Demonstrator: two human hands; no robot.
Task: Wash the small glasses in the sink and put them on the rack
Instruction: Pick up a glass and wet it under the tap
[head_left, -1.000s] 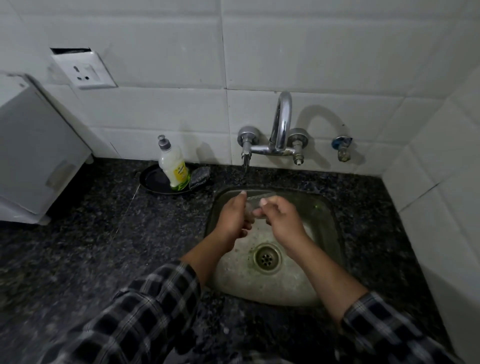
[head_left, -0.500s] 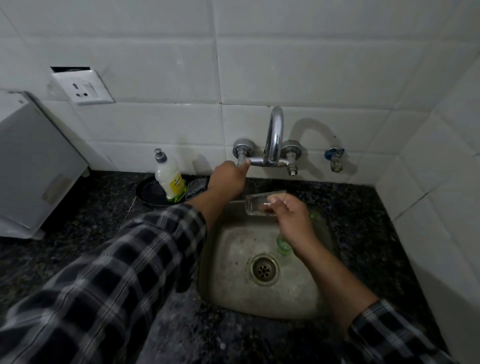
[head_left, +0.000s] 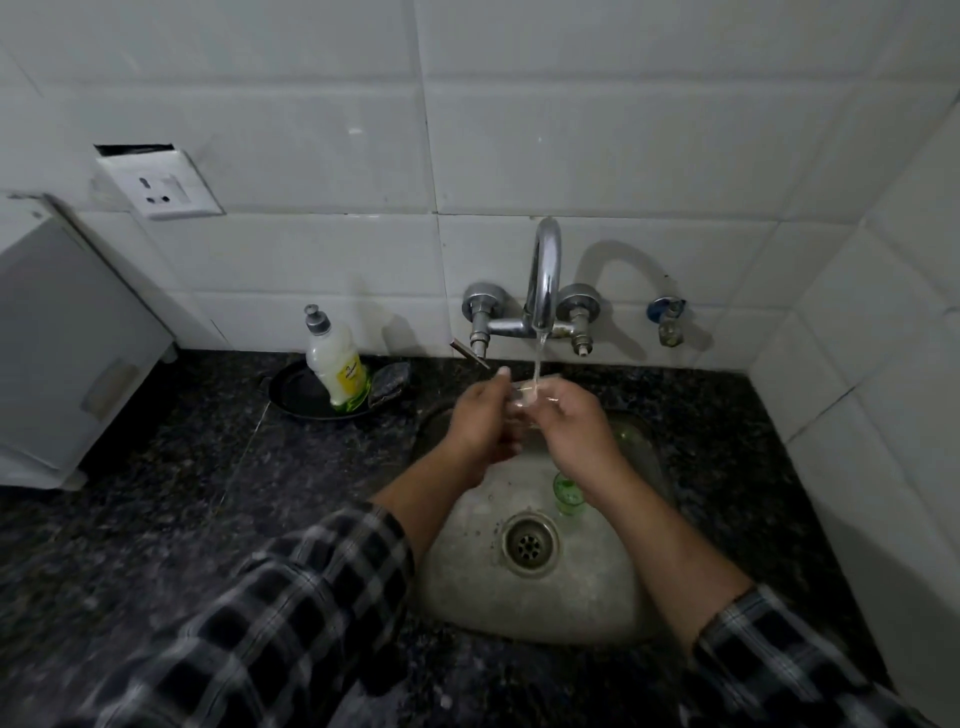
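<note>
A small clear glass is held between both hands over the steel sink, right under a thin stream of water from the chrome tap. My left hand grips the glass from the left, fingers curled round it. My right hand holds it from the right. A small green glass stands upright in the sink beside the drain, partly hidden by my right wrist. No rack is in view.
A dish soap bottle and a dark scrubber sit on a black plate left of the sink. A white appliance stands at far left. Dark granite counter surrounds the sink; tiled walls close the back and right.
My left hand left the tap handle and came back to the glass. Water now runs from the spout onto the glass. The view has tilted upward.
</note>
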